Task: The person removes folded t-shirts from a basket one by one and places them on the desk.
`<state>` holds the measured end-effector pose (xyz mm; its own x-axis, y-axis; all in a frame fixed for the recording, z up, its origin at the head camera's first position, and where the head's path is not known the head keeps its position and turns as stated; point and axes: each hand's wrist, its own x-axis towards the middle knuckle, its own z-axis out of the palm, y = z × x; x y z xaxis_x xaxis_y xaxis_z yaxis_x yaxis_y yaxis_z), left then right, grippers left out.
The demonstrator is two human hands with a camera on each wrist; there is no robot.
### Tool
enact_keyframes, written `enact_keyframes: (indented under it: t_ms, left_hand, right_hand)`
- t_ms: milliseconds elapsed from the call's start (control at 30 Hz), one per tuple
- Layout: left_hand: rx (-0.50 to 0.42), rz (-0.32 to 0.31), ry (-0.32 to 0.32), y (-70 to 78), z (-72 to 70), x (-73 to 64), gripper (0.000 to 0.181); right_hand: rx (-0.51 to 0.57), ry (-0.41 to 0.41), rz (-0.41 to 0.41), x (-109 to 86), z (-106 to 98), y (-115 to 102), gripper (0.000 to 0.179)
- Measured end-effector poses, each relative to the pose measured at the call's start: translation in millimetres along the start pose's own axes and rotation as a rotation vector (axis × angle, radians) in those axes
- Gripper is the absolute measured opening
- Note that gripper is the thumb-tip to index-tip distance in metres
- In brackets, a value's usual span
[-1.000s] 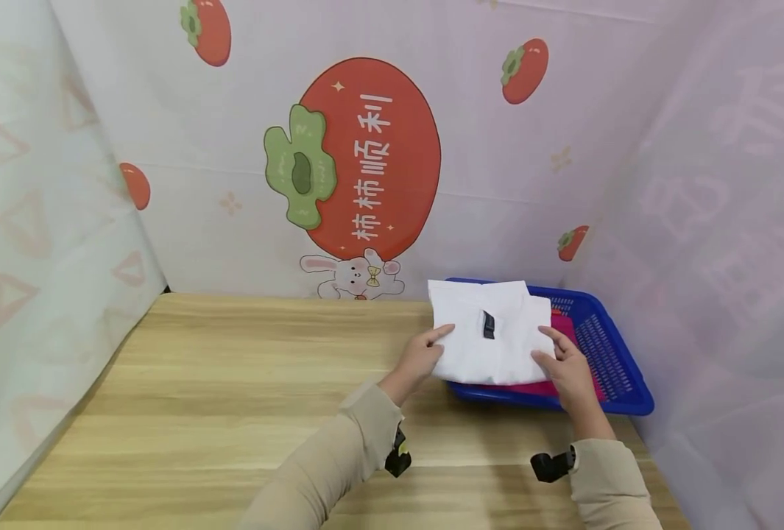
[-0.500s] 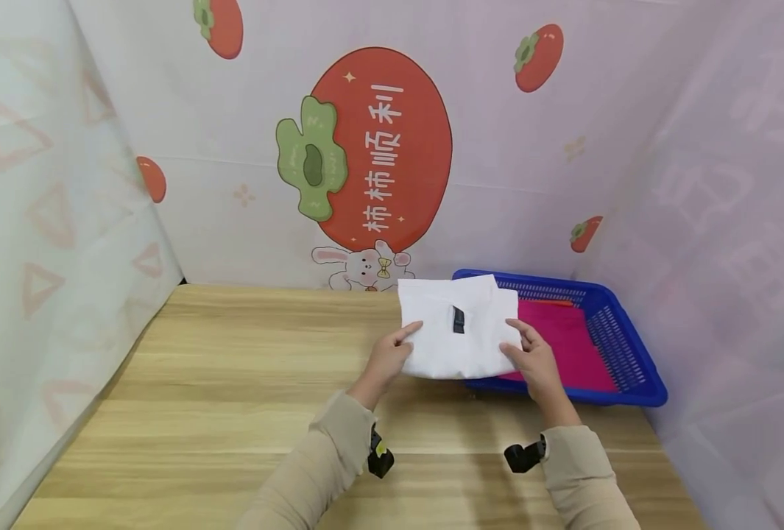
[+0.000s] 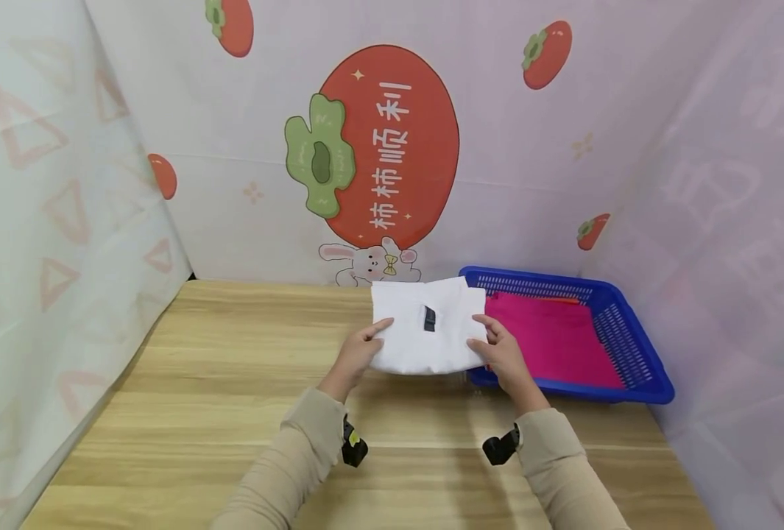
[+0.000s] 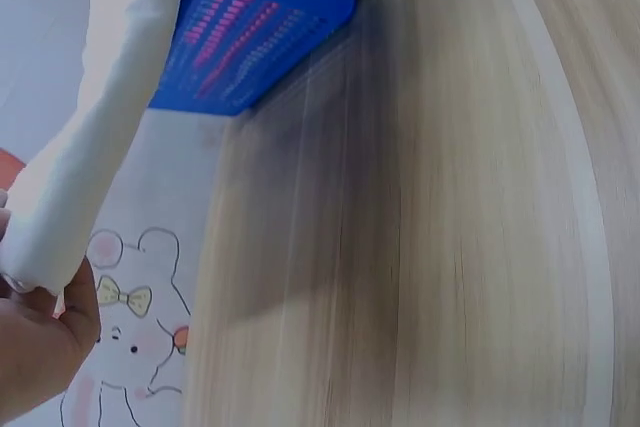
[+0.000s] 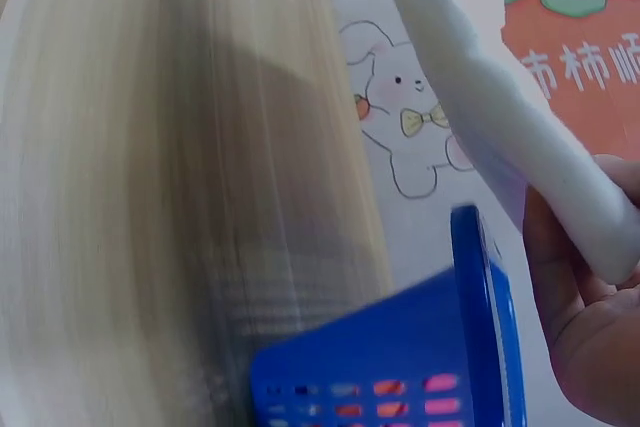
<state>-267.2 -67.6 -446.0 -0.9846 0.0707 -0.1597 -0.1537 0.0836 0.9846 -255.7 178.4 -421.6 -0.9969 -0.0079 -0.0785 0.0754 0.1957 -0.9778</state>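
A folded white garment [image 3: 425,346] with a small black label [image 3: 429,319] is held up in the air, just left of the basket. My left hand [image 3: 354,358] pinches its left edge, thumb on the near face. On the opposite edge, my right hand [image 3: 506,362] grips it the same way. Both wrist views show the garment [image 4: 100,127] edge-on as a thick soft fold above the table. The fingers behind the cloth are mostly hidden in the head view.
At the right, a blue perforated basket [image 3: 657,383] stands on the wooden table [image 3: 246,412]. Folded bright pink cloth [image 3: 557,338] lies inside, with a bit of orange at its far edge. Printed sheets [image 3: 511,147] wall in the back and both sides.
Both hands have carried the white garment leftward from over the basket, keeping their hold on it. More of the pink cloth in the basket shows now. The head view has shifted slightly.
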Motion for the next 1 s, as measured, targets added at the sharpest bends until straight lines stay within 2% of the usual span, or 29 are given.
enact_keyframes:
  t_ms: [200,400,567,633,733,800,933,1000]
  left_hand:
    - [0.004,-0.021,0.067,-4.9,-19.7,3.4,0.039]
    - [0.019,-0.027,0.077,-11.1,-34.3,3.3,0.04]
    - [0.062,-0.033,0.09,-17.8,-47.0,3.8,0.04]
    - [0.08,-0.032,0.096,-20.1,-51.5,4.2,0.04]
    - [0.103,-0.032,0.098,-23.3,-56.9,5.0,0.04]
    - [0.118,-0.039,0.094,-26.1,-60.1,5.8,0.041]
    - [0.123,-0.069,0.099,-31.4,-65.7,6.7,0.042]
    - [0.123,-0.084,0.1,-33.8,-67.5,6.6,0.042]
  right_hand:
    - [0.004,-0.062,-0.016,9.1,22,-2,0.051]
    - [-0.079,-0.075,-0.057,8.8,39,-7,0.051]
    - [-0.076,-0.103,-0.02,3.6,53,-20,0.051]
    - [-0.052,-0.116,0.002,6.4,61,-18,0.053]
    - [-0.003,-0.13,0.016,16.5,70,-3,0.056]
    - [0.029,-0.151,-0.028,23.5,73,10,0.056]
    - [0.086,-0.178,-0.192,67.1,77,79,0.054]
    - [0.053,-0.172,-0.186,85.0,81,107,0.055]
